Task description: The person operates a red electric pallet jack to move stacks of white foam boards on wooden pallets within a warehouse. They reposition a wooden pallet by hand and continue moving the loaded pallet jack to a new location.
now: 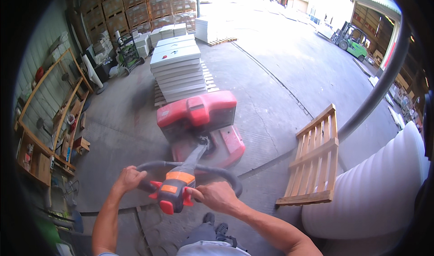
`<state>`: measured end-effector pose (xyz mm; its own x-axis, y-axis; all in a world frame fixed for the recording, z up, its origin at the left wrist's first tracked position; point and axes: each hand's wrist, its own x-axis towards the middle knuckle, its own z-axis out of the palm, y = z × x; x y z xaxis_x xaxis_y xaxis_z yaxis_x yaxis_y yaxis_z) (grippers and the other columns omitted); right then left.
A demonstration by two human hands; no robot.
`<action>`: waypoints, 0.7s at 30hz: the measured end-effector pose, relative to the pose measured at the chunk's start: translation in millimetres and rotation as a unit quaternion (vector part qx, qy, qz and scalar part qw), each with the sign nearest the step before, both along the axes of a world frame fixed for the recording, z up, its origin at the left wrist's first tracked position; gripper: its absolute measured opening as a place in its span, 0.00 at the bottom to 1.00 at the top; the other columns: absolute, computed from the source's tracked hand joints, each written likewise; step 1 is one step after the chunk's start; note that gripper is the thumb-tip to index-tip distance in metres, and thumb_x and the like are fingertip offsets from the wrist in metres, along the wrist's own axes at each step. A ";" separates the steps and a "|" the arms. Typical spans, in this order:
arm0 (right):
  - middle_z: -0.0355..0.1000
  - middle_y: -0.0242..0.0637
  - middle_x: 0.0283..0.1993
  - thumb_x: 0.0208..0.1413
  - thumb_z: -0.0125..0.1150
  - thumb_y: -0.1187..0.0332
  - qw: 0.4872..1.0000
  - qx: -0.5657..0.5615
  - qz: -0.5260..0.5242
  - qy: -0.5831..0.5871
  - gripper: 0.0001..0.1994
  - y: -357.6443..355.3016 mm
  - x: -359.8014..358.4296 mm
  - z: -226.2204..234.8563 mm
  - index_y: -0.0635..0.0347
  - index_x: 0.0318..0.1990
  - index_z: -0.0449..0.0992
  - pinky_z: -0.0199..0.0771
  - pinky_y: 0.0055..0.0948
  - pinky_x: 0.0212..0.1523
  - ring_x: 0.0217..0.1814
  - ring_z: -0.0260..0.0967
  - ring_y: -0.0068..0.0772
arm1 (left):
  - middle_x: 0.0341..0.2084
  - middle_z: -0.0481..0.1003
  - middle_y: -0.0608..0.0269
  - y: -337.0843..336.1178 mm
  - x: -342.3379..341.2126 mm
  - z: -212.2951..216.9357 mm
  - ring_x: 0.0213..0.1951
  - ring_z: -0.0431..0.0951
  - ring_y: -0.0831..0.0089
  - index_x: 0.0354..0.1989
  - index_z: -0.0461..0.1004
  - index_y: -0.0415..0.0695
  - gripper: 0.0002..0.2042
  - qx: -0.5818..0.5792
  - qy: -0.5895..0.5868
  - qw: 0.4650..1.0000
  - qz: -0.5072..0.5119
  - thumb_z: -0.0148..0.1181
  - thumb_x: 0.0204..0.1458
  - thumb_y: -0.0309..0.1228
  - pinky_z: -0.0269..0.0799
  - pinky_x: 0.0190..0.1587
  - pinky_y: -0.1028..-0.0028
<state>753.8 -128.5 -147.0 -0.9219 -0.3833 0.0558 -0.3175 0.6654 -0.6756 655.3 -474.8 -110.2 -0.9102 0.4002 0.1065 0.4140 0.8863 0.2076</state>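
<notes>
Standing near the middle of the scene, a red pallet truck (196,109) is held by its black loop handle (153,165). The handle's left side is clasped by the left hand (129,179), its fingers curled closed. The right side is covered by the right hand (218,196), whose thumb is laid at a red lever (186,198); how far its fingers are closed cannot be told. Beyond the truck, white panels (181,77) are stacked. At right, a slatted pallet (312,161) is propped beside a white roll (370,188); a green forklift (357,48) is seen far right.
</notes>
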 end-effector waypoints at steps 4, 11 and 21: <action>0.76 0.39 0.24 0.67 0.38 0.41 1.000 0.009 0.008 0.014 0.31 7.0 -6.2 3.2 0.53 0.28 0.80 0.73 0.42 0.32 0.29 0.76 0.46 | 0.14 0.73 0.48 4.6 -1.2 -1.1 0.27 0.76 0.49 0.14 0.75 0.38 0.25 0.071 0.035 0.997 0.027 0.49 0.60 0.42 0.70 0.55 0.60; 0.71 0.43 0.15 0.67 0.38 0.41 0.996 -0.022 0.005 0.088 0.34 28.0 -7.8 -2.0 0.56 0.19 0.76 0.68 0.41 0.20 0.17 0.71 0.47 | 0.12 0.73 0.51 36.4 20.6 -1.6 0.22 0.75 0.48 0.12 0.74 0.38 0.21 0.110 0.095 0.989 0.032 0.50 0.58 0.32 0.72 0.51 0.55; 0.68 0.40 0.13 0.66 0.43 0.41 0.982 -0.023 0.041 0.180 0.32 163.1 -32.4 -37.1 0.53 0.17 0.75 0.64 0.38 0.16 0.15 0.67 0.46 | 0.11 0.72 0.53 162.9 62.7 -56.4 0.21 0.75 0.50 0.12 0.74 0.39 0.20 0.098 0.168 0.975 0.104 0.52 0.58 0.28 0.73 0.50 0.54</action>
<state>721.4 34.6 -184.1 -0.8055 -0.4440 0.3924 -0.5925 0.5991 -0.5385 718.0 -311.9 -166.6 -0.8701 0.1518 0.4689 0.3025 0.9156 0.2649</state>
